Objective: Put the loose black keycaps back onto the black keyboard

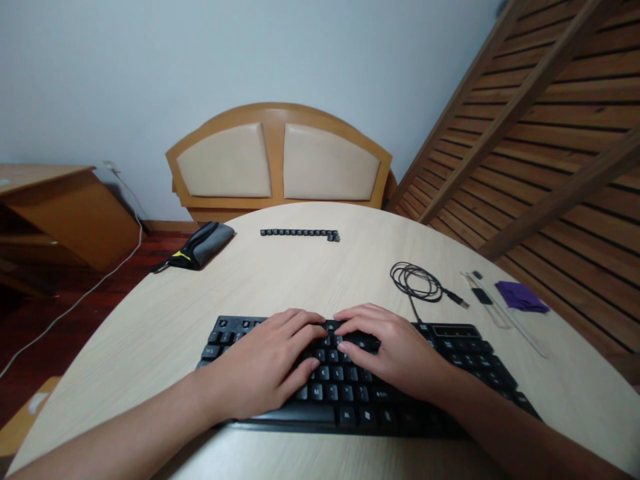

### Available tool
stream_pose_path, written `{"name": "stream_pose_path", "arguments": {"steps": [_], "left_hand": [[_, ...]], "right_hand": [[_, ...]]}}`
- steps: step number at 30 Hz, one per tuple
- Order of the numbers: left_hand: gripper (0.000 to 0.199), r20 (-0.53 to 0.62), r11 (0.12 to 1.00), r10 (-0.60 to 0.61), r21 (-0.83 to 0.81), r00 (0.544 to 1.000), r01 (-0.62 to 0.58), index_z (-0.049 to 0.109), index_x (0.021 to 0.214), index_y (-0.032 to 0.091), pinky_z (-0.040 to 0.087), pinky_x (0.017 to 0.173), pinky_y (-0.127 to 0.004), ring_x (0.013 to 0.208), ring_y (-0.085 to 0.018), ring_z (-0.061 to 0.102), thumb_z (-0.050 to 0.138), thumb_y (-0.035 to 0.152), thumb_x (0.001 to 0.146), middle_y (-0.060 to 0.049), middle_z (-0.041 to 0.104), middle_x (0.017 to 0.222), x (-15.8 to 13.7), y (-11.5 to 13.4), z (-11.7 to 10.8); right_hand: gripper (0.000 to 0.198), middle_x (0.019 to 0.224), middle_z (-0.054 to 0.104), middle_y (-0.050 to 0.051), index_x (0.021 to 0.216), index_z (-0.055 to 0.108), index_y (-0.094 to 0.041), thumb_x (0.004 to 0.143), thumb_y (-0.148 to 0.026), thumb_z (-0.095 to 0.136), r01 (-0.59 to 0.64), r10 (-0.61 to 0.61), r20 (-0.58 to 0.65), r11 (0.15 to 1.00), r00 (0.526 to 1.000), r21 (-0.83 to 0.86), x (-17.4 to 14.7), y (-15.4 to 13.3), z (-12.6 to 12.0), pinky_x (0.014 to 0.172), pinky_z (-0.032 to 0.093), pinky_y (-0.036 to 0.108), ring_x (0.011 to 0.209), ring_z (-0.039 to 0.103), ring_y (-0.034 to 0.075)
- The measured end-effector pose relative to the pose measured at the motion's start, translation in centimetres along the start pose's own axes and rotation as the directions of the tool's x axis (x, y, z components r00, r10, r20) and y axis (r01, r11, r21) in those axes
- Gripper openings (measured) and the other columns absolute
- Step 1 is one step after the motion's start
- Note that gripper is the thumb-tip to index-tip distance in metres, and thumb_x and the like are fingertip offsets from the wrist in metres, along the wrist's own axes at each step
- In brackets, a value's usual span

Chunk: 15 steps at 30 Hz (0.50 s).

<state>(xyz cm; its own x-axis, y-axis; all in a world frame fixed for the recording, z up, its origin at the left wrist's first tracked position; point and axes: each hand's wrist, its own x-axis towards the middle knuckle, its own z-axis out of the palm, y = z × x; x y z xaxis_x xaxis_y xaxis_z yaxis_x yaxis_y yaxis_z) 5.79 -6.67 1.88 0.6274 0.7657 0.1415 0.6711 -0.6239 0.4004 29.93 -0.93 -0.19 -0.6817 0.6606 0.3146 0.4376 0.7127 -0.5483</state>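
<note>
Left hand (pixel 273 360) and right hand (pixel 387 339) curl over a black plastic keyboard (pixel 345 393) on a pale, round-edged table (pixel 320 280); whether they grip is unclear. It looks light, stiff, best held by its ends.

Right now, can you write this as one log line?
left hand: on keyboard | right hand: on keyboard | loose keys: lined up beyond keyboard | cable: coiled

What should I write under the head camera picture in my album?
Two hands at a black keyboard, with a row of loose keycaps beyond it on the table.
</note>
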Motion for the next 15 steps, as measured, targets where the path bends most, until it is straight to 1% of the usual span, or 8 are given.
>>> {"name": "stream_pose_path", "arguments": {"steps": [3,6,11,15], "left_hand": [[0.029,0.000,1.000,-0.002,-0.002,1.000,0.002,0.053,0.128,0.021,0.046,0.108,-0.048,0.124,-0.026,0.054,0.050,0.025,0.100,-0.011,0.057,0.134,-0.03,-0.01,0.02],[0.030,0.002,1.000,0.001,0.001,1.000,-0.001,0.053,0.128,0.020,0.046,0.108,-0.048,0.125,-0.026,0.054,0.050,0.024,0.099,-0.011,0.057,0.134,0.00,0.01,0.03],[0.029,-0.008,1.000,0.002,-0.007,1.000,-0.002,0.054,0.127,0.021,0.046,0.108,-0.048,0.124,-0.026,0.055,0.050,0.025,0.099,-0.010,0.058,0.133,0.06,0.00,0.05],[0.029,-0.002,1.000,-0.001,0.000,1.000,0.001,0.054,0.128,0.020,0.046,0.108,-0.047,0.124,-0.026,0.054,0.050,0.026,0.100,-0.011,0.057,0.134,0.05,-0.04,0.05]], "right_hand": [[0.011,0.118,0.074,0.004,0.098,0.074,-0.025,0.089,-0.026,0.068,-0.040,0.040,0.020,0.999,0.999,-0.002,-0.01,-0.17,-0.03,0.098,0.052,0.041,0.109,0.068,0.022],[0.012,0.116,0.075,0.004,0.099,0.075,-0.025,0.090,-0.026,0.068,-0.065,0.065,0.028,0.998,0.997,-0.006,-0.01,-0.40,0.00,0.099,0.053,0.042,0.109,0.069,0.023],[0.010,0.114,0.075,0.005,0.097,0.074,-0.023,0.088,-0.025,0.069,-0.076,0.076,0.007,0.997,0.997,-0.029,-0.03,-0.70,0.22,0.096,0.055,0.041,0.105,0.071,0.024],[0.011,0.116,0.075,0.006,0.098,0.073,-0.022,0.089,-0.025,0.068,-0.087,0.087,0.008,0.995,0.996,-0.056,-0.10,-0.73,0.41,0.097,0.054,0.043,0.107,0.070,0.024]]}}
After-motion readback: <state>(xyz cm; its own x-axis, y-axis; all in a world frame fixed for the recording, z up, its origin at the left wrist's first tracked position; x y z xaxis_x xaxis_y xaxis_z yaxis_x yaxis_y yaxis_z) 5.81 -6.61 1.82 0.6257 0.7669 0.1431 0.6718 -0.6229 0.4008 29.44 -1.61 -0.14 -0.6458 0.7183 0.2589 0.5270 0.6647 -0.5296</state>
